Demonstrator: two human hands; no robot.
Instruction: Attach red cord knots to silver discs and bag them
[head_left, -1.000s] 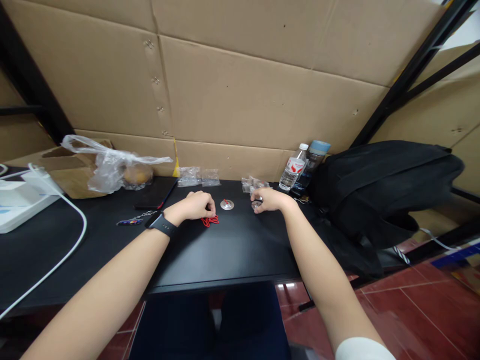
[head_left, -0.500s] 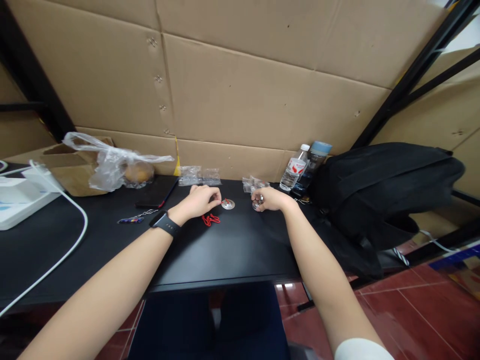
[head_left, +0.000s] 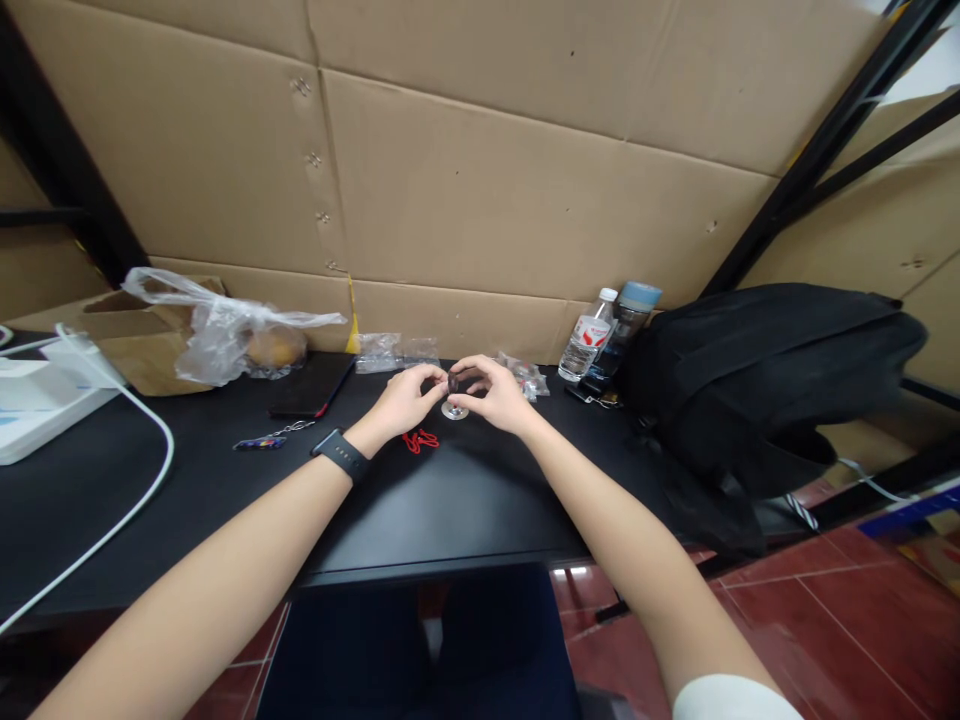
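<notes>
A clear round disc point(head_left: 454, 411) lies on the black table. Just above it, my right hand point(head_left: 491, 395) pinches a small, dark-looking round piece point(head_left: 453, 383) tilted up on its edge. From the other side my left hand point(head_left: 409, 398), wearing a black watch point(head_left: 341, 452), has its thumb and forefinger brought together at the disc and the round piece. What lies between those left fingertips is too small to make out. Nearer me, beneath the left hand, is a looped red cord point(head_left: 420, 441).
Small clear plastic packets point(head_left: 379, 352) lie along the cardboard wall, with more packets point(head_left: 527, 377) behind my right hand. A water bottle point(head_left: 587, 338), a blue-lidded bottle point(head_left: 630, 320) and a black backpack point(head_left: 772, 380) stand right. Leftward are a phone-like black slab point(head_left: 311, 388) and keychain point(head_left: 262, 442).
My right hand has moved left with the round piece, from beside the packets to just over the disc. The left hand has shifted slightly right and closed in on it.
</notes>
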